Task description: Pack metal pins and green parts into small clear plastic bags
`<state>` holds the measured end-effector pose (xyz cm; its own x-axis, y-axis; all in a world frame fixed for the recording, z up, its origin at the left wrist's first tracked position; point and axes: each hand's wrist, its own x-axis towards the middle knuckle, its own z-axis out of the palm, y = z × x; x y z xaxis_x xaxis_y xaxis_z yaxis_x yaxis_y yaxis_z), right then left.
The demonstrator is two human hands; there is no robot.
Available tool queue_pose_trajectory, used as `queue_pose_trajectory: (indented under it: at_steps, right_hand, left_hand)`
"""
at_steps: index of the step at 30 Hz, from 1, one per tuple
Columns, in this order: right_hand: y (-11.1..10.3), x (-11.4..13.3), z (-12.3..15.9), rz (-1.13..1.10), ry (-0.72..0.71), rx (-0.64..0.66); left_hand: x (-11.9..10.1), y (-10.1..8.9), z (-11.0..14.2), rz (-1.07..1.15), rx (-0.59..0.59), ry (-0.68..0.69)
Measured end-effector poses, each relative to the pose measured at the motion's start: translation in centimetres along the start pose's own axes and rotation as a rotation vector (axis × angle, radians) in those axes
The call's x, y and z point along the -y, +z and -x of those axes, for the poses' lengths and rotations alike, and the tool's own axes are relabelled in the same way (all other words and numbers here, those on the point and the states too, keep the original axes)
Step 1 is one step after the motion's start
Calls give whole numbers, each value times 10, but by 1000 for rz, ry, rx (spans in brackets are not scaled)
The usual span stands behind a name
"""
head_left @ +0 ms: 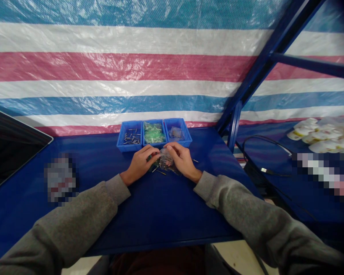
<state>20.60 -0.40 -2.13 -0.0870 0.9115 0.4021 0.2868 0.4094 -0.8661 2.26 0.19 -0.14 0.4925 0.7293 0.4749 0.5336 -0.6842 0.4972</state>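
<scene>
Both my hands work close together on the blue table, just in front of three small blue bins. My left hand and my right hand are closed in a pinch on a small clear plastic bag held between them. A few thin dark screws or pins lie loose on the table under the hands. The left bin holds several dark screws, the middle bin green parts, and the right bin small clear bags.
A dark screen lies at the left table edge. A blue steel frame post stands to the right, with a black cable and a pile of white-yellow pieces beyond it. A striped tarp hangs behind.
</scene>
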Motion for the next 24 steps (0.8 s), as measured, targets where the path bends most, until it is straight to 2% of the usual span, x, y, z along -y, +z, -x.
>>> queue_pose_trajectory:
  at_steps: [6,16,24]
  right_hand:
    - [-4,7,-1,17,-72,3]
    - [-6,8,0,25,-64,33]
    - [0,-3,-2,23,-17,171]
  left_hand:
    - [-2,0,0,-14,0,-34]
    - [1,1,-1,-26,50,-20]
    - [5,5,-2,-97,114,23]
